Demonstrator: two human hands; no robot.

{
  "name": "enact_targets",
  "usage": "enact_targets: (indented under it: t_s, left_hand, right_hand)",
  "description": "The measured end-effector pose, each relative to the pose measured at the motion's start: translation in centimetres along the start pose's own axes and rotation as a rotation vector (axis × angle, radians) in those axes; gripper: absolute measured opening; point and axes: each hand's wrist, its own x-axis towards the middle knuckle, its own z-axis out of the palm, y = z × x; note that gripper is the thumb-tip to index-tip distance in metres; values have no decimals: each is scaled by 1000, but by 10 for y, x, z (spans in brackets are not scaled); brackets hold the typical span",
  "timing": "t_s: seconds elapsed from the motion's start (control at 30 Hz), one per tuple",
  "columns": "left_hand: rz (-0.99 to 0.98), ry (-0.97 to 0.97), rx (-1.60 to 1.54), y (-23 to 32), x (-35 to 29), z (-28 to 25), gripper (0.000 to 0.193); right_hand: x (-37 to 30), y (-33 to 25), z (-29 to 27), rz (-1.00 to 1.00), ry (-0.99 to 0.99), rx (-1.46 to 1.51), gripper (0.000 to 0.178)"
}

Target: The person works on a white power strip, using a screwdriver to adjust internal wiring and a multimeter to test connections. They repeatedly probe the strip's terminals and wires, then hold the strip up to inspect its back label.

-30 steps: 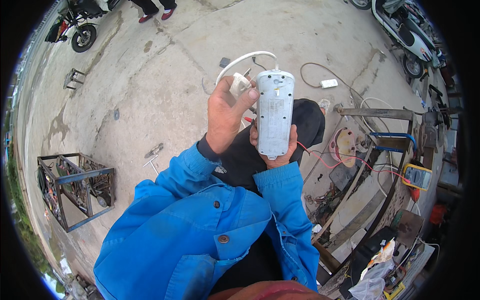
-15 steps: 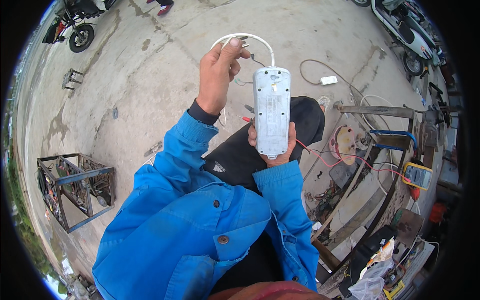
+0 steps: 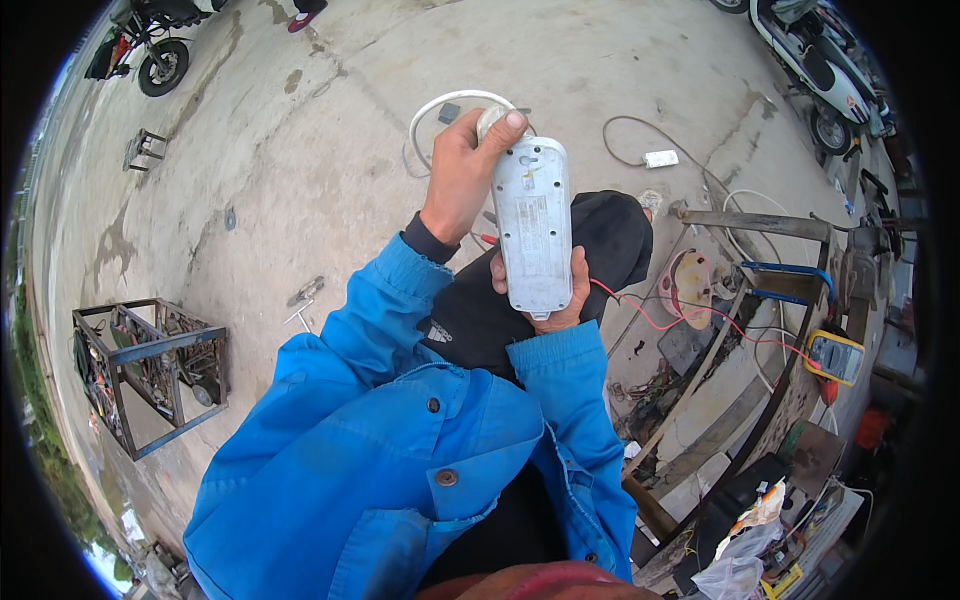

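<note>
A worn white power strip faces me back side up, with screws and a hanging slot showing. Around its lower end my right hand is closed, thumb and fingers on either edge. A red test probe sticks out from behind the strip on the left; its red lead comes out by my right hand. My left hand is closed at the upper left corner, its thumb by a whitish piece that looks like the cord's plug, partly hidden. A white cord loops above that hand.
At the right a yellow multimeter rests by a metal frame. On the concrete lie a small white box with a cable and a pink piece. A metal frame of parts stands left, a stool farther back, scooters beyond.
My left hand has come down and right, from above the strip to its upper corner, bringing the plug along. The cord loop has dropped and shifted left. The strip has tilted slightly.
</note>
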Motion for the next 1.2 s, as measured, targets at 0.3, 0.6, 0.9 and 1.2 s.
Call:
enact_targets:
  t_s: [0.3, 0.6, 0.9, 1.2]
  left_hand:
    - [-30, 12, 126, 4, 8, 3, 54]
    - [-116, 6, 93, 4, 11, 0, 51]
    - [-151, -5, -10, 0, 12, 1, 46]
    - [-160, 9, -32, -2, 10, 3, 46]
  right_hand:
    - [0, -1, 0, 8, 4, 48, 109]
    - [-3, -1, -4, 31, -3, 11, 112]
    - [-3, 0, -7, 35, -14, -14, 114]
    - [-3, 0, -8, 12, -15, -43, 115]
